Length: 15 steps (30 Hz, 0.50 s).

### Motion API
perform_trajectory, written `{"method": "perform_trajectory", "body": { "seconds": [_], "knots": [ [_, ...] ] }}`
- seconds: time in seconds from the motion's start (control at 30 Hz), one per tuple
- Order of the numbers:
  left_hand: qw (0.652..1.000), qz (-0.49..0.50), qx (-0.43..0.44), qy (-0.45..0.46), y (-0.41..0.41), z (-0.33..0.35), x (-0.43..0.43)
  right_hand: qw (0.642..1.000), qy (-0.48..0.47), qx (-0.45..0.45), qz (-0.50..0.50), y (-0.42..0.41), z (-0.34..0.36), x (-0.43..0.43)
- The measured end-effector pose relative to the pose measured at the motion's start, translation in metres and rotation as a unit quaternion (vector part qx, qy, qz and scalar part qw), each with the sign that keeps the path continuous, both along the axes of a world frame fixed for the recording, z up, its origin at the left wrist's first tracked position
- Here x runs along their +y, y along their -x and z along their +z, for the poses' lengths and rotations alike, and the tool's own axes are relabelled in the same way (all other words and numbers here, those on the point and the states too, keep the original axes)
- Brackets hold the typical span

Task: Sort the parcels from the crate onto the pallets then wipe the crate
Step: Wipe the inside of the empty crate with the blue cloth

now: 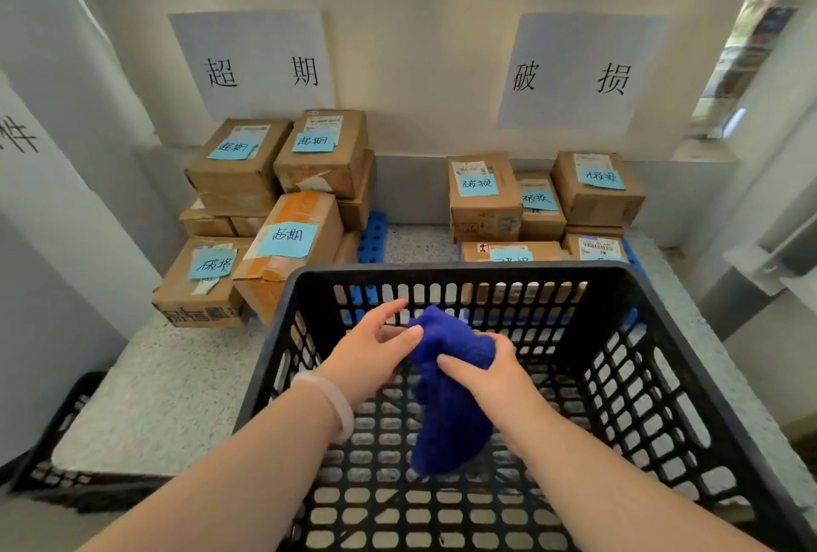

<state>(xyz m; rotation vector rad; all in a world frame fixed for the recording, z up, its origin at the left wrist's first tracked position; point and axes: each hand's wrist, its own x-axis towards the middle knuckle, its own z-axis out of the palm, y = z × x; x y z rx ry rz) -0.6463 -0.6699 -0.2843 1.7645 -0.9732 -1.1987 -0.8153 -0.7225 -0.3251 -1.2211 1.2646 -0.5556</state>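
Observation:
A black perforated plastic crate (460,274) stands in front of me with no parcels inside. Over its inside I hold a crumpled blue cloth (451,396). My right hand (490,368) grips the cloth's upper part. My left hand (373,352) pinches its top edge with the thumb, the other fingers spread. Behind the crate on the left, brown cardboard parcels (283,206) with blue notes are stacked on a blue pallet (373,235). On the right, a second group of parcels (539,202) sits on another blue pallet (634,259).
Two white wall signs hang above the stacks, one on the left (256,65) and one on the right (574,74). A second black crate (57,454) lies at the lower left. The speckled floor (168,396) shows between the crates.

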Motion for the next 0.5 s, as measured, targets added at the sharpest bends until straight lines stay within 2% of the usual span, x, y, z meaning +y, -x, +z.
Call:
{"method": "perform_trajectory", "body": {
  "seconds": [0.17, 0.33, 0.4, 0.5],
  "knots": [
    [0.98, 0.036, -0.165, 0.103, -0.057, 0.01, 0.01, 0.998, 0.013, -0.038, -0.054, -0.021, 0.01, -0.008],
    [0.955, 0.036, -0.269, 0.117, -0.1, 0.003, 0.021, 0.999, 0.014, -0.038, -0.033, -0.073, 0.019, 0.002],
    [0.957, 0.032, -0.266, 0.112, -0.113, -0.003, 0.021, 0.998, 0.038, -0.031, -0.028, -0.099, 0.021, 0.008],
    [0.983, 0.031, -0.152, 0.103, -0.12, -0.008, 0.018, 0.993, 0.113, -0.031, -0.01, -0.137, 0.02, 0.017]
  ]
}}
